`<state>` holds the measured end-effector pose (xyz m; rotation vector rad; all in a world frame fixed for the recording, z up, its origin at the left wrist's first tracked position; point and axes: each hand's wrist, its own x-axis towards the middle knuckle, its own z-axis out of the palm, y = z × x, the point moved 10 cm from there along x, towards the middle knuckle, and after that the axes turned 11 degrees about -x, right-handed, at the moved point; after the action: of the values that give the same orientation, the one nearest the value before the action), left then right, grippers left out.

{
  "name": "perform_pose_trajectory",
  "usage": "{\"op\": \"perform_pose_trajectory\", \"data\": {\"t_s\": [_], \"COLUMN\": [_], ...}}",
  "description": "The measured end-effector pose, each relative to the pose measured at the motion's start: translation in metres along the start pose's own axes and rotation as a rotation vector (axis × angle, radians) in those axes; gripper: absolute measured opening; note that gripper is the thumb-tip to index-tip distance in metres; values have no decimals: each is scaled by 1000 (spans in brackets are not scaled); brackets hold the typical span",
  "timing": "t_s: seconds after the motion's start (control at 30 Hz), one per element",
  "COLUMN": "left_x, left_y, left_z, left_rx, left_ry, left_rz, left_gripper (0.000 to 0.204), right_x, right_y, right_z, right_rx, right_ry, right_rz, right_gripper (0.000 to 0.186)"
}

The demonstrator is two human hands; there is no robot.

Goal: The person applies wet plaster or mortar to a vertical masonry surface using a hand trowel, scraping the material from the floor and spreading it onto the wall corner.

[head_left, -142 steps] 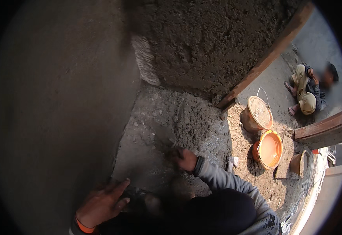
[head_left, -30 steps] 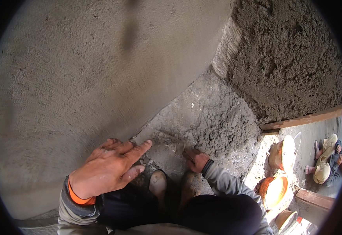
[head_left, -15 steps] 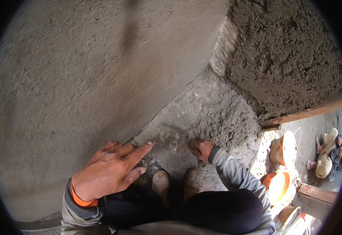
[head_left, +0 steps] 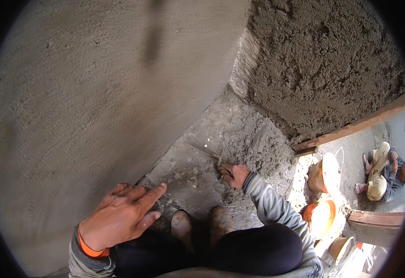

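Observation:
My right hand (head_left: 234,176) is closed around the handle of a trowel, just above the grey mortar-strewn floor (head_left: 230,118). The trowel's blade (head_left: 203,150) points left and away from me, a thin, mud-coloured strip nearly edge-on; most of the handle is hidden in my fingers. My left hand (head_left: 123,211), an orange band at its wrist, hangs by the base of the smooth plastered wall (head_left: 95,92). Its fingers are stretched out and it holds nothing. Small pale crumbs and pebbles lie on the floor between my hands.
Rough wet mortar (head_left: 323,69) covers a surface at the upper right, bordered by a wooden board (head_left: 355,125). To my right stand a tall bucket (head_left: 317,177), an orange bucket (head_left: 310,213) and a smaller container (head_left: 339,250). Farther right, a person (head_left: 384,173) in a cap sits low. My shoes (head_left: 181,224) are below.
The trowel blade, blurred before, now shows as a thin strip beyond my right fingers. The view has shifted slightly, moving the wall edge and buckets leftward. My left hand stays stretched out.

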<state>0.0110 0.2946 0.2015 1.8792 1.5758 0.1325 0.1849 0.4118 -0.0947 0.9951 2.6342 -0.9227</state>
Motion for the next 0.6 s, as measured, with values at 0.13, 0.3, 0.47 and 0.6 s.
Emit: {"op": "perform_pose_trajectory", "data": {"t_s": [0.13,0.3,0.47,0.6], "left_x": [-2,13,14,10], "left_y": [-2,0,25,18], "left_z": [0,3,3,7], "left_rx": [29,-1,133,23], "left_ry": [40,18,19,-12], "left_rz": [30,33,88,102], "left_gripper": [54,54,50,47], "right_x": [-4,18,-8,22], "right_y": [29,35,-1,18], "right_z": [-39,-28,8,-33], "right_rx": [-77,-258,73,-25], "right_ry": [256,61,19,133], "right_rz": [395,366,-86,301], "right_gripper": [40,30,35,28]}}
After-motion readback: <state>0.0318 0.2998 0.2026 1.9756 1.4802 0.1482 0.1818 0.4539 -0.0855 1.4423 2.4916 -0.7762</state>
